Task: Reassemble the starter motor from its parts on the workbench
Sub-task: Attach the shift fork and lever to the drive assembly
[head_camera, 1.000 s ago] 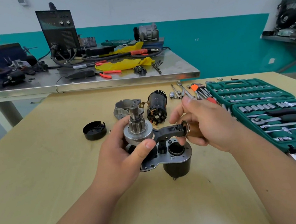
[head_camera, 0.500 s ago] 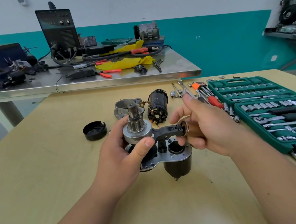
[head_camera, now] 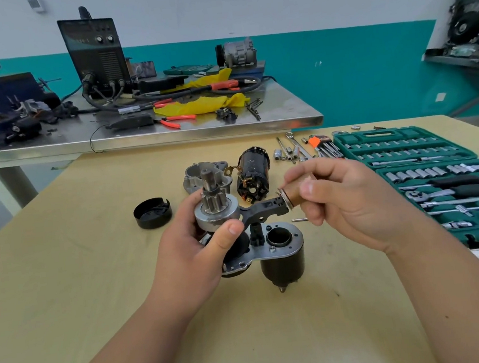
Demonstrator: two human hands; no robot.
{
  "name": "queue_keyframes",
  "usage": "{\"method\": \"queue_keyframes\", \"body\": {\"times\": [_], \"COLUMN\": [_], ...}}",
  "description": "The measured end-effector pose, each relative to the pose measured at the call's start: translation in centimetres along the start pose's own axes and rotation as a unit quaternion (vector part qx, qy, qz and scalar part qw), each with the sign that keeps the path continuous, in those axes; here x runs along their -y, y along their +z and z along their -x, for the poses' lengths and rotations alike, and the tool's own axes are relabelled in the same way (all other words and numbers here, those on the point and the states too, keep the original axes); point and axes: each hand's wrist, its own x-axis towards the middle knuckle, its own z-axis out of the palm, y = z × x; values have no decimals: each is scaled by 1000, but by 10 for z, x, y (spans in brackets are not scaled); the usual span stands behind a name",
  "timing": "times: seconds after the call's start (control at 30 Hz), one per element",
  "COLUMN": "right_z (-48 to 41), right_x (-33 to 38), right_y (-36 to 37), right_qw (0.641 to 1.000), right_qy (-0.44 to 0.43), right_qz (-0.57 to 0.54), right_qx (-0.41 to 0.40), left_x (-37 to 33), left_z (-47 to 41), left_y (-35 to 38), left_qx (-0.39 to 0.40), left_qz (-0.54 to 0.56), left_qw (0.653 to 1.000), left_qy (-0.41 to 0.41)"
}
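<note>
holding the pinion drive [head_camera: 216, 210] upright in the left grip [head_camera: 192, 254], thumb curling over its rim; pinching the copper plunger [head_camera: 293, 195] in the right grip [head_camera: 344, 208], its ringed end meeting the black lever [head_camera: 265, 209] just above the solenoid housing [head_camera: 281, 253]; lying behind on the table [head_camera: 66, 288]: armature [head_camera: 252, 174], nose casting [head_camera: 198, 170], black cap [head_camera: 153, 213].

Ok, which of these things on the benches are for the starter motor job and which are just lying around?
Job: pinion gear in left hand, black fork lever, copper plunger in right hand, solenoid body, motor body, nose housing, black cap.
Lying about: socket set, hex keys, welder, red pliers, yellow cloth.
</note>
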Motion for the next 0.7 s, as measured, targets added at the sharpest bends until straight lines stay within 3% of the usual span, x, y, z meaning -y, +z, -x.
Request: {"method": "queue_keyframes", "body": {"times": [0.17, 0.47, 0.7], "right_z": [0, -4, -2], "right_x": [1, 5, 9], "right_y": [12, 20, 19], "right_qw": [980, 974, 961], "right_qy": [-67, -11, -75], "right_qz": [171, 226, 263], "right_qx": [-82, -11, -22], "left_x": [2, 6, 4], "left_z": [0, -1, 0], "left_y": [0, 0, 1], "left_qx": [1, -23, -14], "left_qz": [6, 12, 13], "left_qw": [1000, 999, 1000], "left_qy": [2, -25, -24]}}
